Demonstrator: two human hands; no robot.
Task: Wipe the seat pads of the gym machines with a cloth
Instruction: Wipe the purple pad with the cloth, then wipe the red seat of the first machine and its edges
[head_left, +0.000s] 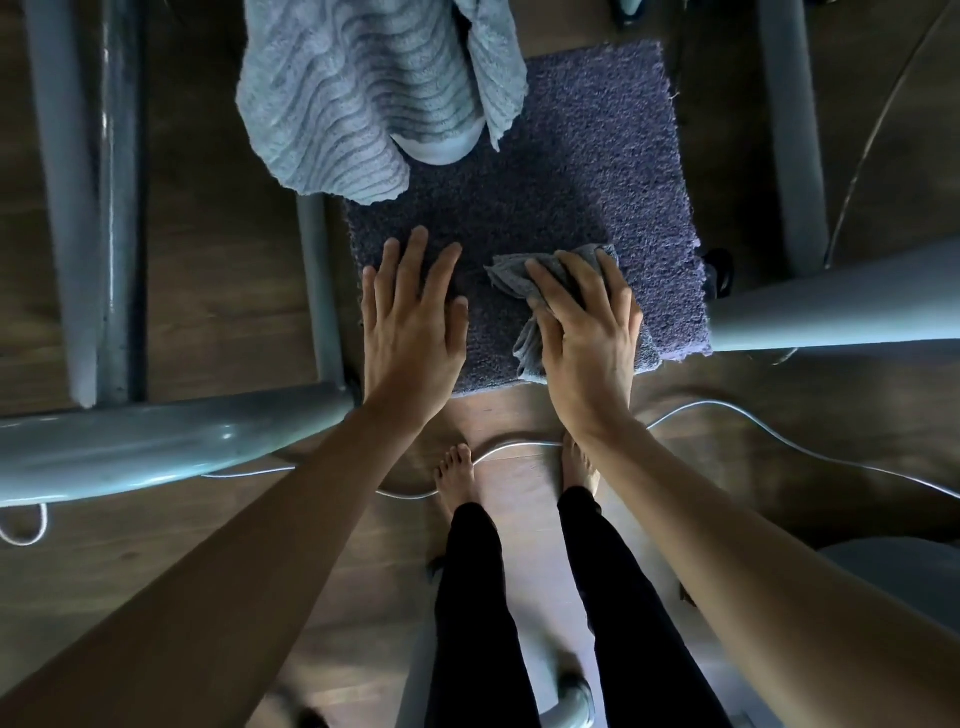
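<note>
A square seat pad (582, 171) with a dark purple fuzzy cover fills the middle of the view. My left hand (410, 317) lies flat on its near left part, fingers straight and spread. My right hand (587, 327) presses a crumpled grey cloth (524, 275) onto the pad's near right part, its fingers laid over the cloth. Cloth folds stick out past the fingertips and below the thumb.
A light blue ribbed towel (343, 98) hangs over the machine's upright at the pad's far edge. Grey metal frame tubes (156, 441) run left and right (831, 312) of the pad. A white cable (727, 410) snakes over the wooden floor by my bare feet (457, 467).
</note>
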